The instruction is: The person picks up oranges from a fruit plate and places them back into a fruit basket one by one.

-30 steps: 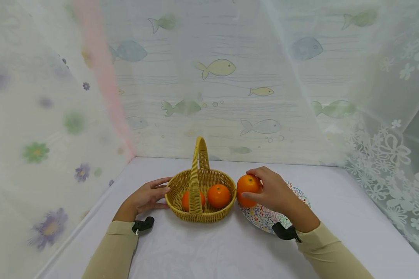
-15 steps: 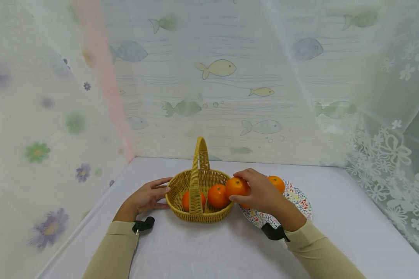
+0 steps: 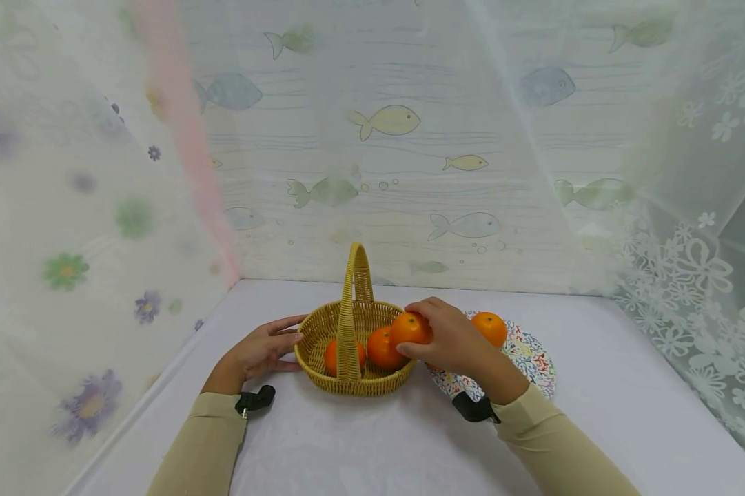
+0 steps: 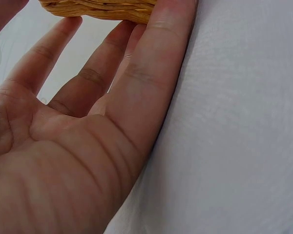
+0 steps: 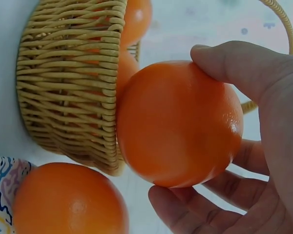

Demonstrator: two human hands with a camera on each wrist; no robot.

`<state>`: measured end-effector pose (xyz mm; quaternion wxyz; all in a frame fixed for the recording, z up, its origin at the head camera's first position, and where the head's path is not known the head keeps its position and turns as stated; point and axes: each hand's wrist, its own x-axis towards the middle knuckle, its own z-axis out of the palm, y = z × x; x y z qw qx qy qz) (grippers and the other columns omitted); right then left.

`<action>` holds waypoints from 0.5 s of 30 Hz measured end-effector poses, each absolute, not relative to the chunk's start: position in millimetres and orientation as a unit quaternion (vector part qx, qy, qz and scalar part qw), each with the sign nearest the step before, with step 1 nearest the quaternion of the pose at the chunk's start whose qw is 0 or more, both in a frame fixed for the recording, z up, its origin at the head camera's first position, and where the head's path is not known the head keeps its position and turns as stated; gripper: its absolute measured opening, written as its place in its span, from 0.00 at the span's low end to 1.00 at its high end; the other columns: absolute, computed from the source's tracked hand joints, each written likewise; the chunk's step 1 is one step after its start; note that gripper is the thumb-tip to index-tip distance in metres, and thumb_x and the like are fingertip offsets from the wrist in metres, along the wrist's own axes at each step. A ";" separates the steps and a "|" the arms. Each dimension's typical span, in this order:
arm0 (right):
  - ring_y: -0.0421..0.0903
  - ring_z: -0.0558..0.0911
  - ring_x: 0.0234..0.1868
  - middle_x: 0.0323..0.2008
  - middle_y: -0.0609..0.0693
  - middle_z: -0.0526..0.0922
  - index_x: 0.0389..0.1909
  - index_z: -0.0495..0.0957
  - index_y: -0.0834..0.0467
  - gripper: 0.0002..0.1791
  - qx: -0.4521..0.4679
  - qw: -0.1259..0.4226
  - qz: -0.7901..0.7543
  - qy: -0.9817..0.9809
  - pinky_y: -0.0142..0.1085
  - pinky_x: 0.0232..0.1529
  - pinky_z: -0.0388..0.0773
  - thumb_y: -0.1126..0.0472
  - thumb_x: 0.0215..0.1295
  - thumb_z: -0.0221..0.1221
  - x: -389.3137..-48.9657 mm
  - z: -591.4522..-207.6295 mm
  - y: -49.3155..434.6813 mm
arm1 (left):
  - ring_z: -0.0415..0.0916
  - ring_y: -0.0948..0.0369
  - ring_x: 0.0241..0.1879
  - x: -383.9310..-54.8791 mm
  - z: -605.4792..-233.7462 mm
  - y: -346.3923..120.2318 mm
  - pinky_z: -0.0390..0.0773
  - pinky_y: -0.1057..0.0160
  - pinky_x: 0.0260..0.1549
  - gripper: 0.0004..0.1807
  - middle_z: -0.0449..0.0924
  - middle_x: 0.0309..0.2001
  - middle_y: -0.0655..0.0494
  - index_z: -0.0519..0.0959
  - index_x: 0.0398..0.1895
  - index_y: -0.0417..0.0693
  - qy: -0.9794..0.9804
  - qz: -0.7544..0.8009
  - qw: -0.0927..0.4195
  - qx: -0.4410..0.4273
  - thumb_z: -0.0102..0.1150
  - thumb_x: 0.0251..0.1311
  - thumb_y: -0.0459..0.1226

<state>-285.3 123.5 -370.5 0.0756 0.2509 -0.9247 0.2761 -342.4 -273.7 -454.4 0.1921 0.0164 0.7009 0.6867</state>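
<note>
The yellow wicker basket (image 3: 372, 387), with its tall arched handle, stands on the white-covered table. Inside lie two oranges, one orange (image 3: 331, 358) partly behind the handle and another orange (image 3: 381, 350) at the right. My left hand (image 3: 263, 350) rests against the basket's left side, its fingers stretched out; in the left wrist view the fingertips meet the wicker (image 4: 102, 9). With thumb and fingers my right hand (image 3: 455, 337) grips a third orange (image 5: 180, 124), held at the basket's right rim. It overlaps the right orange in the head view.
Right of the basket is a round plate (image 3: 533, 362) with a colourful pattern, partly under my right arm. One orange (image 3: 490, 329) sits on its far side; another orange (image 5: 71, 200) shows near the basket in the right wrist view. Fish-printed curtains (image 3: 384, 172) hang behind the table.
My right hand has carried its orange leftward from above the plate to the basket's right rim, uncovering an orange at the back of the plate. My left hand and the basket have stayed put.
</note>
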 end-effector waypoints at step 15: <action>0.44 0.79 0.51 0.57 0.43 0.80 0.64 0.78 0.50 0.36 0.249 0.063 0.289 -0.922 0.42 0.55 0.82 0.40 0.58 0.74 -293.6 -379.0 109.9 | 0.79 0.52 0.63 -341.8 -454.0 -273.7 0.84 0.39 0.53 0.35 0.67 0.75 0.46 0.65 0.79 0.58 0.699 0.687 0.194 0.024 0.65 0.70 0.41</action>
